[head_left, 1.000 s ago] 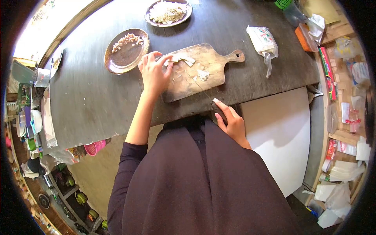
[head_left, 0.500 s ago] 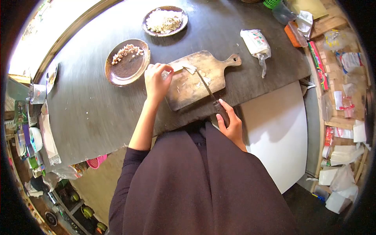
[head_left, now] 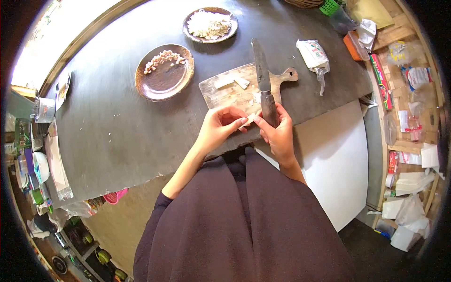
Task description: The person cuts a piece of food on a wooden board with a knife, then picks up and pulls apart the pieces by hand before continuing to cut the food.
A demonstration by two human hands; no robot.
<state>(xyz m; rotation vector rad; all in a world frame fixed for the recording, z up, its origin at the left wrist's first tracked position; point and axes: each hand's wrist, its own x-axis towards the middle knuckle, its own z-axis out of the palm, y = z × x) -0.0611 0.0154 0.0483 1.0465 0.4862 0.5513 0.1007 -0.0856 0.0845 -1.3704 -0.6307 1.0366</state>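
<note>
My left hand pinches a small pale white piece just over the near edge of the wooden cutting board. Wrapped around the dark handle of a knife is my right hand, its thumb meeting the same piece. The blade points up and away, above the board. A white strip and a shorter white piece lie on the board, with small scraps nearer me. What the pale piece is, I cannot make out.
Left of the board is a brown plate with pinkish chopped bits. Behind it stands a second plate heaped with pale chopped pieces. A white plastic packet lies at the right. Cluttered wooden shelving lines the right side.
My left hand has left the strip on the board and come toward me, now pinching a small piece. The knife has lifted off the board, and my hands have come together.
</note>
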